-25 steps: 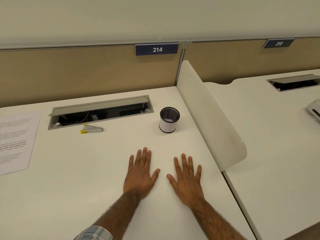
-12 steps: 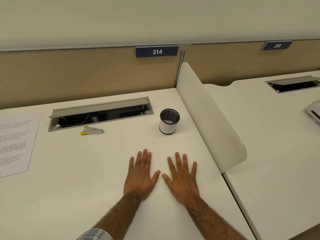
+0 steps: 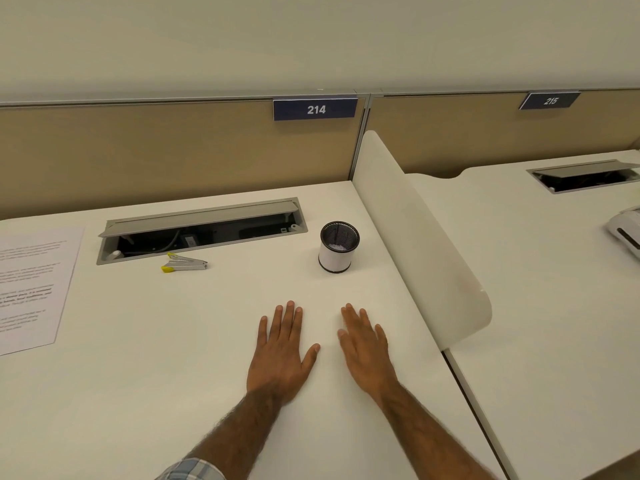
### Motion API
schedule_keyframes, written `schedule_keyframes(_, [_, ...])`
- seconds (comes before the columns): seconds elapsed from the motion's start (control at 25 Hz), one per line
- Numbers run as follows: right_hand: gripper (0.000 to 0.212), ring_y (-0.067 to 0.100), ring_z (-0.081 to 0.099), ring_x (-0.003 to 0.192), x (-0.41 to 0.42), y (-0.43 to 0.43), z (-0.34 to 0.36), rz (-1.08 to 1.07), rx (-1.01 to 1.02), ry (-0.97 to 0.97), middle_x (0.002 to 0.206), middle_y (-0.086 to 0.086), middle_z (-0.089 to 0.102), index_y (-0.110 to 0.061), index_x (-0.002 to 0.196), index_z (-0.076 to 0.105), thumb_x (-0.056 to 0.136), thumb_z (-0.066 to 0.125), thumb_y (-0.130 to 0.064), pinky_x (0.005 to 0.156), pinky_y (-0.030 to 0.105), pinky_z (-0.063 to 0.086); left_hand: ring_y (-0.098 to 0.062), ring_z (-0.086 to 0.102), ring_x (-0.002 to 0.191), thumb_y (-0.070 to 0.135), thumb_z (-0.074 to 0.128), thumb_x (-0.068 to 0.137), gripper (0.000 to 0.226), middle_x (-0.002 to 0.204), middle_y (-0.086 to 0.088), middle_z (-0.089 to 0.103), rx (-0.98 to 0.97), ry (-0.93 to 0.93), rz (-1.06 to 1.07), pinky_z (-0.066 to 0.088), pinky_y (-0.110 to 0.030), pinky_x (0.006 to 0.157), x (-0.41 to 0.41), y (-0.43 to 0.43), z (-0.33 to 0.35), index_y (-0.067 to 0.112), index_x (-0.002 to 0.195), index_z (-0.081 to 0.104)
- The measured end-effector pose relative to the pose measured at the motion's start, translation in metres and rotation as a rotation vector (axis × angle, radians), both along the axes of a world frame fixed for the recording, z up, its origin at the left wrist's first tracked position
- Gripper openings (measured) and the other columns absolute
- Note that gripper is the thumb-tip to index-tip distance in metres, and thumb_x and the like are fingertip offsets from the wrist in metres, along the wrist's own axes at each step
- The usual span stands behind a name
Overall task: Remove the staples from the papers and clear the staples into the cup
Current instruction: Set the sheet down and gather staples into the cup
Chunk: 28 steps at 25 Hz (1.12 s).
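My left hand [image 3: 280, 355] lies flat on the white desk, fingers spread, holding nothing. Beside it my right hand [image 3: 365, 351] is tilted onto its outer edge with the fingers together, also holding nothing. A cup [image 3: 338, 247] with a white wall and black mesh inside stands beyond my hands, with small bits at its bottom. A metal staple remover [image 3: 185, 264] with yellow tips lies left of the cup. Printed papers [image 3: 33, 285] lie at the far left edge, partly out of view.
An open grey cable tray [image 3: 201, 230] is sunk into the desk behind the staple remover. A curved white divider [image 3: 422, 244] stands along the desk's right side. A tan partition with plate 214 [image 3: 315, 109] closes the back. A white device [image 3: 625, 233] sits on the neighbouring desk.
My right hand has turned from flat to tilted on its edge, fingers drawn together. My left hand has stayed put. The view shifted slightly.
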State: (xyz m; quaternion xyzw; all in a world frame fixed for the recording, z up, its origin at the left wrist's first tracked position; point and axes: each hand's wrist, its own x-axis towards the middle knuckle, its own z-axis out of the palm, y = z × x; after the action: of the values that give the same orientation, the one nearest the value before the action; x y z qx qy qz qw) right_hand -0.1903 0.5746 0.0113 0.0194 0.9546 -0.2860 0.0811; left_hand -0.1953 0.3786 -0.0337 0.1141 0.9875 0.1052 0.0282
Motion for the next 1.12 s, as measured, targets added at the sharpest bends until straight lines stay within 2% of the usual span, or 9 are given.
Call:
schedule_keyframes(0.08, [0.039,0.01,0.033,0.145,-0.008,0.003,0.022,-0.282,-0.454,-0.014,0.15,-0.008,0.047,-0.025,0.142,0.052,0.103,0.044,-0.021,0.12,0.029,0.024,-0.018,-0.017,0.159,0.065,0.013,0.104,0.079,0.173,0.001,-0.016,0.004,-0.003,-0.012,-0.006,-0.046,0.128,0.0,0.001,0.002,0.02,0.164,-0.009])
schedule_keyframes(0.16, [0.027,0.012,0.06,0.122,-0.016,0.007,0.042,-0.535,-0.803,-0.076,0.124,-0.004,0.07,-0.019,0.117,0.072,0.097,0.055,-0.013,0.11,0.035,0.043,-0.018,-0.016,0.159,0.065,0.013,0.103,0.079,0.173,0.001,-0.014,0.004,0.0,-0.011,-0.006,-0.046,0.128,0.0,0.001,0.004,0.019,0.165,-0.008])
schedule_keyframes(0.32, [0.029,0.027,0.072,0.102,-0.032,0.015,0.068,-0.665,-1.167,-0.337,0.107,0.013,0.075,0.0,0.111,0.068,0.094,0.045,-0.006,0.099,0.042,0.052,-0.02,-0.003,0.161,0.065,0.012,0.103,0.079,0.175,-0.002,0.0,0.007,0.012,-0.003,-0.001,-0.047,0.127,0.0,-0.001,0.004,0.017,0.166,0.005])
schedule_keyframes(0.48, [0.026,0.029,0.073,0.095,-0.061,0.015,0.088,-0.626,-1.235,-0.398,0.105,0.016,0.075,-0.001,0.103,0.067,0.094,0.043,-0.004,0.09,0.039,0.054,-0.021,0.0,0.161,0.066,0.011,0.103,0.079,0.175,-0.002,0.002,0.022,0.013,-0.006,0.0,-0.047,0.127,0.0,0.0,0.004,0.017,0.166,0.008])
schedule_keyframes(0.6, [0.016,0.025,0.073,0.078,-0.098,0.009,0.111,-0.594,-1.092,-0.217,0.094,0.015,0.074,-0.002,0.098,0.069,0.091,0.054,-0.007,0.073,0.031,0.053,-0.018,-0.011,0.16,0.065,0.013,0.103,0.079,0.174,0.0,-0.007,0.033,0.009,-0.007,-0.005,-0.046,0.127,0.001,-0.001,0.005,0.019,0.166,0.0])
schedule_keyframes(0.76, [0.018,0.029,0.062,0.058,-0.157,0.001,0.127,-0.409,-0.49,0.083,0.072,0.016,0.071,-0.003,0.074,0.069,0.084,0.056,-0.009,0.05,0.028,0.044,-0.017,-0.015,0.159,0.065,0.015,0.104,0.079,0.174,0.002,-0.012,0.046,0.009,-0.007,-0.007,-0.045,0.127,0.001,-0.001,0.006,0.02,0.165,-0.004])
schedule_keyframes(0.84, [0.021,0.037,0.054,0.063,-0.177,-0.001,0.128,-0.267,-0.064,0.129,0.066,0.013,0.061,-0.01,0.064,0.061,0.081,0.049,-0.008,0.053,0.033,0.043,-0.018,-0.013,0.16,0.065,0.015,0.104,0.079,0.174,0.001,-0.01,0.047,0.019,-0.004,-0.006,-0.045,0.127,0.001,-0.001,0.006,0.02,0.165,-0.003])
schedule_keyframes(0.92, [0.02,0.036,0.061,0.077,-0.187,-0.003,0.13,-0.181,0.211,0.124,0.081,0.012,0.066,-0.008,0.08,0.068,0.086,0.049,-0.006,0.063,0.032,0.048,-0.018,-0.015,0.159,0.065,0.016,0.104,0.078,0.174,0.001,-0.011,0.051,0.013,-0.011,-0.005,-0.046,0.127,0.0,-0.002,0.005,0.02,0.165,-0.004])
schedule_keyframes(1.12, [0.009,0.031,0.066,0.087,-0.197,-0.002,0.132,-0.13,0.317,0.146,0.098,0.009,0.071,-0.01,0.094,0.069,0.089,0.063,-0.016,0.073,0.034,0.054,-0.019,-0.011,0.16,0.064,0.017,0.105,0.077,0.174,0.0,-0.007,0.04,0.018,-0.014,-0.002,-0.047,0.127,0.001,-0.001,0.003,0.019,0.166,0.0])
